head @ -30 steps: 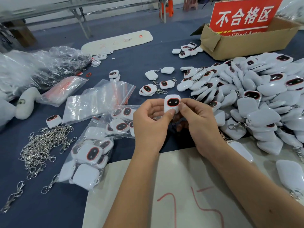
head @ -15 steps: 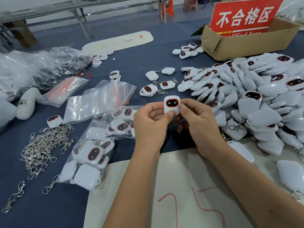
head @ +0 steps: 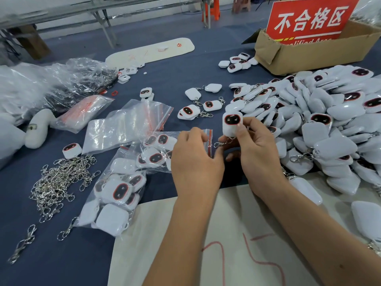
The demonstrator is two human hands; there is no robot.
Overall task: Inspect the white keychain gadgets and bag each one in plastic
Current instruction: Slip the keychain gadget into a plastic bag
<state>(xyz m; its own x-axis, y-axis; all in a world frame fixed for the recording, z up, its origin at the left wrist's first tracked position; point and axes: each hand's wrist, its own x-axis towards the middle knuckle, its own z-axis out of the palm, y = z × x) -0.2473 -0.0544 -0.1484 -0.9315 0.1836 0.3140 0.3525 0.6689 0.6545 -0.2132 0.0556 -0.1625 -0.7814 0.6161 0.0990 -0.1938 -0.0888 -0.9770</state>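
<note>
My right hand (head: 257, 153) pinches a white keychain gadget (head: 232, 122) upright, its black face with the red rim turned toward me. Its metal clasp (head: 219, 144) dangles below, between my hands. My left hand (head: 193, 164) is off the gadget, and its curled fingers pinch the red-striped zip edge of a clear plastic bag (head: 209, 139) lying on the blue cloth. That bag holds a few gadgets (head: 156, 156). A big heap of loose gadgets (head: 329, 120) lies to the right.
Another filled bag (head: 115, 195) sits front left, beside a tangle of metal clasps (head: 59, 182). Empty zip bags (head: 127, 124) lie behind it. A cardboard box (head: 309, 56) with a red sign (head: 309, 17) stands at the back right. A white sheet (head: 237, 234) lies under my forearms.
My left hand has let go of the gadget and dropped left to the bag's zip edge. My right hand now holds the gadget alone, shifted slightly right.
</note>
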